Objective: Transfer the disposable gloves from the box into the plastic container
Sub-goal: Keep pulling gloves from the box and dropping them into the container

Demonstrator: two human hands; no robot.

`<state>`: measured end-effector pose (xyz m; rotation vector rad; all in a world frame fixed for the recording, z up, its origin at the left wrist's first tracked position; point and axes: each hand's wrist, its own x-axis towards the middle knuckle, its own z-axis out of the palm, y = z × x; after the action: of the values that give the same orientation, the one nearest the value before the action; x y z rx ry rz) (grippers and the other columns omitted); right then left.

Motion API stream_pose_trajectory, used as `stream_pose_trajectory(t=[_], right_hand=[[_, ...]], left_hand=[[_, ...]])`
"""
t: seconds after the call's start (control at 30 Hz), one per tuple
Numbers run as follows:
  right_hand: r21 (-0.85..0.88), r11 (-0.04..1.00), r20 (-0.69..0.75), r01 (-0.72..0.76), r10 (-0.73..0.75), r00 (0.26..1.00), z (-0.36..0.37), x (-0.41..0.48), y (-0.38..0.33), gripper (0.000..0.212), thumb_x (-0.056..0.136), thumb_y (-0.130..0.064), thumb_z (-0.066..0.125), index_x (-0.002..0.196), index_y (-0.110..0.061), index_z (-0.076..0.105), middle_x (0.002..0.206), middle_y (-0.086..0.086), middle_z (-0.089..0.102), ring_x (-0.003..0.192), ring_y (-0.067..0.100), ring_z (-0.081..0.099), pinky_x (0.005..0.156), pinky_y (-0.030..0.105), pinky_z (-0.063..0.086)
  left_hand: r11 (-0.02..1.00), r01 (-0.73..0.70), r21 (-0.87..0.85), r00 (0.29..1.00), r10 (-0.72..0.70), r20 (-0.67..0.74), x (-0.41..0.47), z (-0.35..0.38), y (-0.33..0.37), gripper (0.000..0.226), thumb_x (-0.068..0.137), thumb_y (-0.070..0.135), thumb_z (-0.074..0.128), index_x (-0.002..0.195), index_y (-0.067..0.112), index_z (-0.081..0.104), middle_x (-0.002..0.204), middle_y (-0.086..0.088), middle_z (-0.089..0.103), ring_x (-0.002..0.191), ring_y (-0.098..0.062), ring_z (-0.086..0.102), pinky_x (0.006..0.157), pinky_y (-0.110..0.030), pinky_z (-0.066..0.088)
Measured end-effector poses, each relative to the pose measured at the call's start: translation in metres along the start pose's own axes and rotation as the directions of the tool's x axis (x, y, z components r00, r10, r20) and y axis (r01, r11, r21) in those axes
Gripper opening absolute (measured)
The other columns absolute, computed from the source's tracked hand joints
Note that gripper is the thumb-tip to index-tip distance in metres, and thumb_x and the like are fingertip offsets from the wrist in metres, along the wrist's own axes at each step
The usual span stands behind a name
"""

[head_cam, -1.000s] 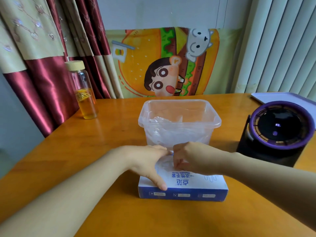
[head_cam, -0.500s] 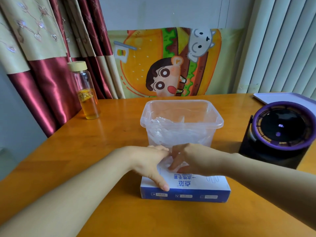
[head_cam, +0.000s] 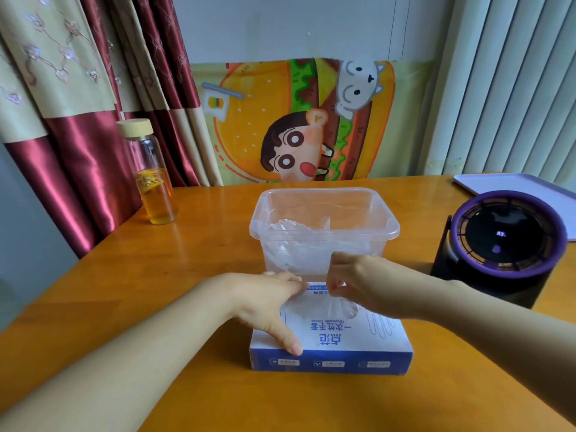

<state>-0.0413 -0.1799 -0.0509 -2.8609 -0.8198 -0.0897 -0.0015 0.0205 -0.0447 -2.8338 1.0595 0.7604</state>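
The left hand point(head_cam: 268, 304) lies flat on the box point(head_cam: 358, 341), low in the middle of the frame, fingers straight. The right hand point(head_cam: 358, 285) pinches a glove point(head_cam: 335, 307) half out of it. Next, I think: lift it into the container point(head_cam: 324, 236) just above.

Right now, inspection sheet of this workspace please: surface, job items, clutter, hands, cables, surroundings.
Surface: wooden table.
Job's things: glove box lies flat nearest the person; plastic container just behind it, gloves inside; one glove partly out of the box.
Clutter: glass bottle far left; black-and-purple device right; pale tray behind it.
Hands: left hand presses flat on the box; right hand pinches the glove.
Cables: nothing seen on the table.
Surroundings: curtains left, cartoon cloth behind, blinds right.
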Motion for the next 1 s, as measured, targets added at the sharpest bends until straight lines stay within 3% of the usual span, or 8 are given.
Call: stream_pose_trajectory(t=[0.13, 0.27, 0.4, 0.5, 0.6, 0.77, 0.9, 1.0], right_hand=[[0.147, 0.988, 0.021, -0.042, 0.039, 0.999, 0.001, 0.002, -0.007, 0.031, 0.09, -0.041, 0.058, 0.119, -0.029, 0.06, 0.106, -0.019, 0.047, 0.079, -0.003, 0.051, 0.066, 0.007, 0.039], [0.058, 0.998, -0.008, 0.003, -0.002, 1.0, 0.011, 0.005, -0.018, 0.019, 0.088, -0.04, 0.062, 0.102, -0.029, 0.068, 0.106, -0.017, 0.057, 0.086, 0.001, 0.05, 0.072, 0.013, 0.042], [0.177, 0.984, -0.227, -0.011, 0.052, 0.972, 0.008, 0.008, -0.019, 0.012, 0.091, -0.027, 0.061, 0.094, -0.019, 0.069, 0.09, -0.01, 0.061, 0.078, 0.009, 0.057, 0.07, 0.025, 0.048], [0.405, 0.912, -0.488, -0.06, 0.272, 0.829, -0.016, 0.012, -0.013, 0.007, 0.091, -0.014, 0.059, 0.086, -0.014, 0.063, 0.079, -0.007, 0.065, 0.072, 0.001, 0.06, 0.069, 0.018, 0.049], [0.494, 0.869, -0.606, -0.028, 0.367, 0.705, -0.055, 0.015, -0.008, 0.014, 0.093, -0.017, 0.057, 0.079, -0.014, 0.06, 0.072, -0.009, 0.067, 0.068, -0.004, 0.061, 0.062, 0.006, 0.042], [0.593, 0.803, -0.419, -0.052, 0.363, 0.833, -0.086, 0.014, -0.01, 0.022, 0.094, -0.029, 0.054, 0.084, -0.016, 0.068, 0.072, -0.004, 0.072, 0.063, 0.0, 0.065, 0.057, 0.009, 0.046], [0.89, 0.443, -0.108, -0.104, 0.429, 0.897, -0.084, 0.02, -0.005, 0.022, 0.094, -0.023, 0.055, 0.089, -0.007, 0.069, 0.075, 0.004, 0.072, 0.063, 0.009, 0.067, 0.054, 0.013, 0.048], [0.943, 0.284, 0.054, -0.173, 0.383, 0.922, -0.077, 0.027, -0.001, 0.023, 0.095, -0.021, 0.052, 0.085, -0.007, 0.067, 0.071, 0.003, 0.07, 0.065, 0.012, 0.066, 0.061, 0.021, 0.051]], left_hand=[[1.0, -0.003, -0.013, 1.0, 0.003, 0.001, 0.0, 0.001, 0.0, 0.102, 0.072, 0.061, 0.071, 0.152, 0.029, 0.015, 0.157, 0.014, 0.014, 0.142, -0.015, 0.019, 0.114, -0.034, 0.027], [1.0, -0.003, 0.0, 1.0, 0.003, -0.006, -0.003, 0.0, 0.002, 0.104, 0.074, 0.059, 0.07, 0.153, 0.027, 0.01, 0.159, 0.013, 0.009, 0.144, -0.016, 0.015, 0.115, -0.035, 0.024], [0.998, -0.033, -0.051, 0.999, 0.033, -0.005, -0.006, -0.001, 0.004, 0.094, 0.073, 0.056, 0.074, 0.148, 0.03, 0.024, 0.15, 0.007, 0.031, 0.136, -0.018, 0.032, 0.111, -0.036, 0.034], [0.997, -0.014, -0.072, 1.0, 0.016, 0.026, -0.005, 0.0, 0.005, 0.086, 0.074, 0.054, 0.075, 0.143, 0.027, 0.032, 0.144, 0.006, 0.041, 0.127, -0.017, 0.044, 0.104, -0.031, 0.041], [0.999, 0.006, -0.038, 1.0, -0.006, 0.004, -0.005, -0.002, 0.005, 0.099, 0.073, 0.054, 0.075, 0.149, 0.024, 0.02, 0.153, 0.007, 0.027, 0.136, -0.016, 0.033, 0.11, -0.031, 0.033], [0.988, 0.022, -0.15, 0.994, -0.039, -0.106, -0.019, -0.009, -0.003, 0.11, 0.068, 0.066, 0.071, 0.153, 0.032, 0.01, 0.157, 0.02, 0.013, 0.143, -0.008, 0.021, 0.113, -0.025, 0.022], [0.894, -0.083, -0.44, 0.949, -0.065, -0.31, -0.04, -0.034, -0.011, 0.104, 0.055, 0.073, 0.068, 0.143, 0.044, 0.021, 0.143, 0.03, 0.032, 0.126, 0.006, 0.041, 0.098, -0.012, 0.033], [0.853, -0.146, -0.502, 0.852, -0.149, -0.501, -0.048, -0.048, -0.009, 0.118, 0.062, 0.06, 0.071, 0.149, 0.042, -0.007, 0.153, 0.021, 0.023, 0.126, 0.003, 0.04, 0.106, -0.025, 0.038]])
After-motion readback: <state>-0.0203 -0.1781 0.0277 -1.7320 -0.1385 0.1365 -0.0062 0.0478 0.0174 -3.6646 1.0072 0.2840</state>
